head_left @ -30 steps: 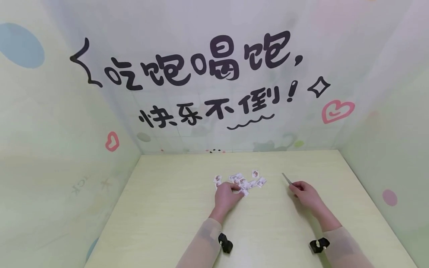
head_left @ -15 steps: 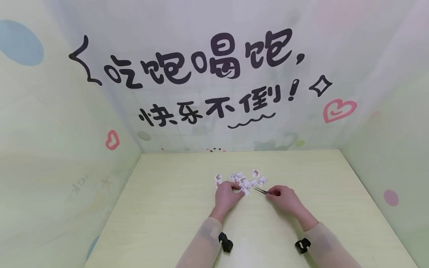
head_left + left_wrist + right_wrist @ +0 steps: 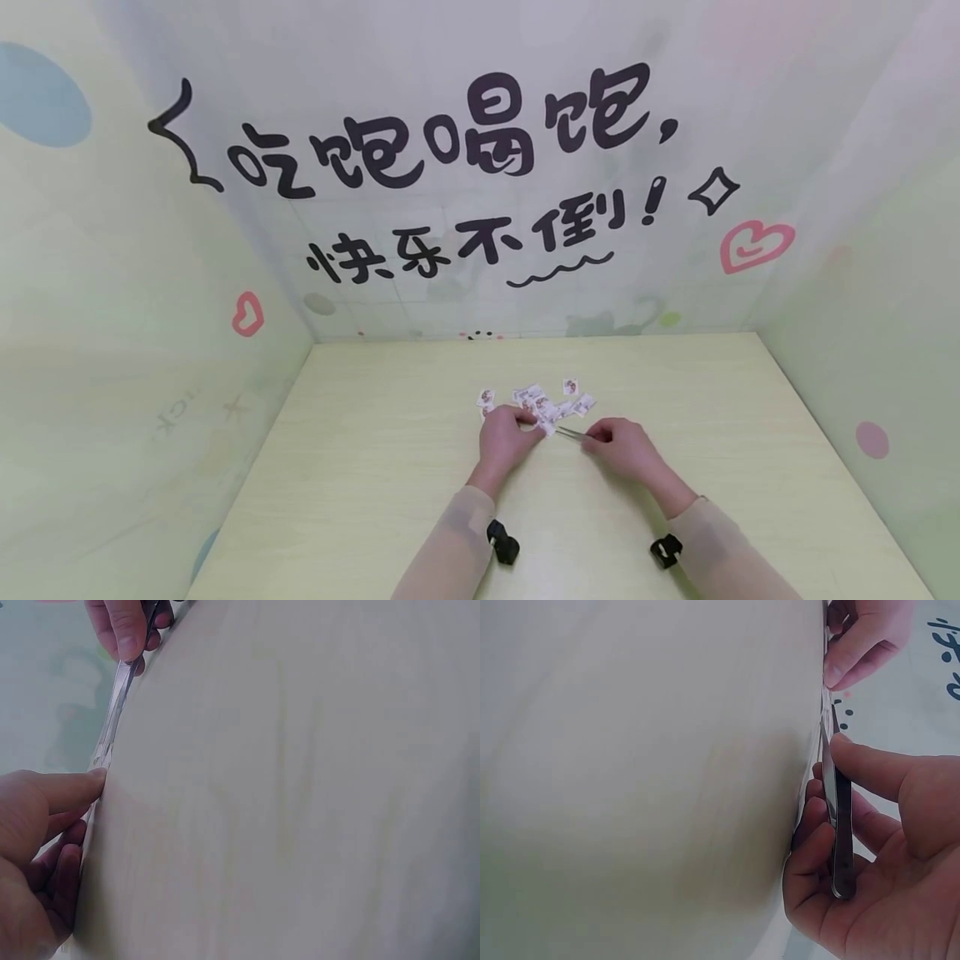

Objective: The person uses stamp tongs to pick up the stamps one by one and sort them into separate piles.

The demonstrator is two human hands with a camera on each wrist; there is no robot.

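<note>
Several small printed paper squares (image 3: 564, 398) lie scattered mid-table. My left hand (image 3: 504, 437) sits at the near edge of that scatter, its fingers curled and pinching one small white square (image 3: 547, 427). My right hand (image 3: 622, 447) grips slim metal tweezers (image 3: 572, 432), whose tips point left and reach the pinched square. In the left wrist view the tweezers (image 3: 112, 724) run down from the right hand (image 3: 124, 626) to my left fingertips (image 3: 90, 784). In the right wrist view the tweezers (image 3: 838, 825) lie along my right fingers, thumb on top, and the left hand (image 3: 862, 645) is just beyond.
The pale wooden table (image 3: 375, 483) is boxed in by a back wall with black lettering (image 3: 450, 150) and by side walls at left and right. Black wrist straps (image 3: 502, 542) sit on both sleeves.
My right hand carried the tweezers from the right side of the table leftward, until their tips met the square at my left fingers. The left hand stayed put.
</note>
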